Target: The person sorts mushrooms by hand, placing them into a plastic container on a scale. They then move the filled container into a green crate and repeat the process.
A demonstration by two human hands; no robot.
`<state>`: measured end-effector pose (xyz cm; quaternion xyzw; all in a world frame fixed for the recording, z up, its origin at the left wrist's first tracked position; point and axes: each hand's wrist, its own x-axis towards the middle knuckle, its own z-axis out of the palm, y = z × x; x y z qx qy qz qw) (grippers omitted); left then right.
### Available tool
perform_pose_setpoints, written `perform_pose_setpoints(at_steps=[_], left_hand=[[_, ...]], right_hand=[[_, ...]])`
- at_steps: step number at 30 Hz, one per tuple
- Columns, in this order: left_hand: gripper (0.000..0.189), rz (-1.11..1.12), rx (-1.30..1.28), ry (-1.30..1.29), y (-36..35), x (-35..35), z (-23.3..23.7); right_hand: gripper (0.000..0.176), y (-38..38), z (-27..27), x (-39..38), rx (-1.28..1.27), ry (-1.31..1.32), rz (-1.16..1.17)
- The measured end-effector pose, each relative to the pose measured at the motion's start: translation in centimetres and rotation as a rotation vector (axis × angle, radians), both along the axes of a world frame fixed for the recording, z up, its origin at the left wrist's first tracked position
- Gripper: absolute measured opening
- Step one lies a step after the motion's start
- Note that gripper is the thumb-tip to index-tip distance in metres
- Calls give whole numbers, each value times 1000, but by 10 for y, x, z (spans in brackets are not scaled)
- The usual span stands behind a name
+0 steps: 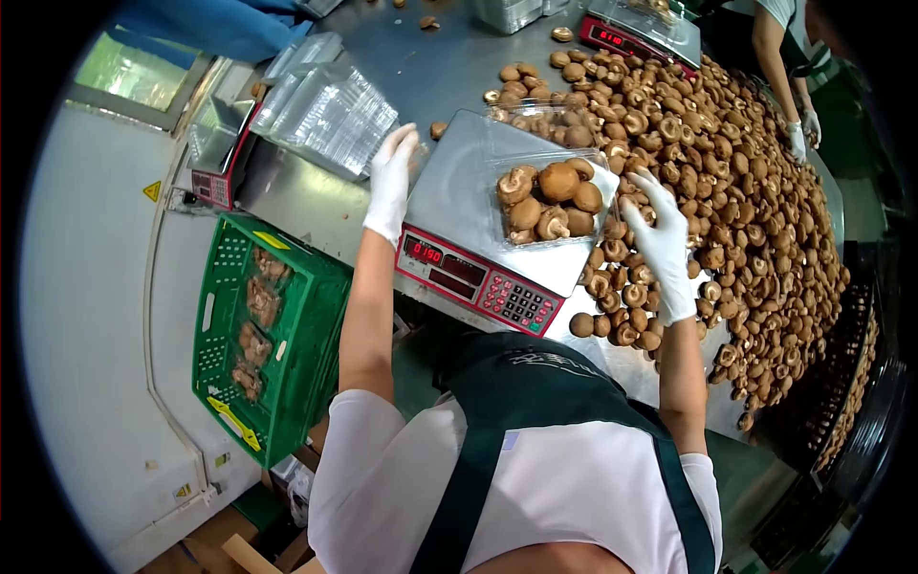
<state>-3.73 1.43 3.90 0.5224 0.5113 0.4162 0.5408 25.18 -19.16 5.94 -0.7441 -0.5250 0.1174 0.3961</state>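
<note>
Your left hand [392,182] sits at the scale's [459,182] left edge; grip state: cannot tell. Right hand [660,239], grip spread, touches loose mushrooms [746,191] just beside the filled tray [535,245].

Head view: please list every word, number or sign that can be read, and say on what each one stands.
"0190", red digits: near scale's display; the window beside it is unreadable.
"010", perhaps, red and blurred: far scale's display.
Too small or blurred to read: keypad keys, yellow warning triangle, yellow labels on the green crate, apron print.
</note>
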Motion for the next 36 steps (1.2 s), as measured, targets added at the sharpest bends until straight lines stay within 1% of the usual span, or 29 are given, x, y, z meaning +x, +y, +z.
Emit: perform_pose_setpoints(at_steps=[2,3,5,6,8,9,11,12,13,15,16,17,19,20,21,22,23,24,25,26,27,29,31,33,34,35,36], left_hand=[[42,-111,-115,-19,11,12,-2],[42,-106,-115,-22,14,19,-4],[48,-229,-209,-61,19,37,-11],[48,-228,-208,-64,20,46,-15],[53,-297,-332,-200,22,62,-22],[53,-298,-328,-203,21,67,-18],[57,-239,-275,-374,15,74,-9],[58,-226,-219,-405,8,74,-1],[58,-225,-217,-404,0,70,7],[59,-340,1,-297,-18,55,21],[51,-368,72,-259,-31,47,27],[51,-365,75,-255,-44,40,26],[46,-511,327,144,-73,26,20],[47,-486,397,239,-88,23,18],[49,-457,465,335,-104,23,14],[54,-398,371,375,-115,23,0],[56,-364,204,319,-125,24,-15],[56,-334,73,203,-132,27,-37],[56,-293,-51,87,-137,30,-40],[51,-315,-208,-6,-142,30,-39],[46,-326,-358,-107,-146,31,-28],[34,-248,-360,-193,-146,38,-35],[24,-192,-390,-284,-142,44,-32],[22,-170,-382,-328,-139,50,-38],[20,-158,-379,-356,-139,50,-41],[17,-147,-348,-377,-140,49,-43],[16,-148,-311,-383,-142,46,-43]], right_hand=[[40,-12,1,12,-41,81,-46],[38,-15,-1,15,-39,102,-66],[37,-23,-19,29,-27,295,-93],[37,-25,-21,31,-27,293,-91],[37,-29,-22,33,-98,294,-109],[37,-30,-17,29,-101,303,-111],[39,-30,-20,29,-101,300,-115],[38,-31,-24,31,-62,317,-88],[38,-30,-19,30,-60,318,-86],[38,-29,-8,24,-109,441,-112],[41,-28,-12,24,-25,418,-82],[41,-26,-13,24,-23,421,-77],[44,-23,-15,24,34,423,-87],[47,-22,-22,26,39,424,-39],[46,-22,-24,25,-61,478,-36],[43,-21,-26,21,-162,469,-25],[40,-20,-27,16,-263,456,-11],[34,-20,-23,11,-327,408,14],[27,-17,-37,13,-314,430,24],[24,-19,-46,15,-292,493,26],[21,-20,-49,10,-272,556,39],[14,-19,-40,1,-289,718,-23],[9,-16,-46,4,-217,1029,-18],[6,-13,-58,14,-182,1014,-36],[5,-13,-58,12,-140,968,-36],[5,-13,-56,10,-151,895,-51],[4,-14,-57,7,-126,864,-18]])
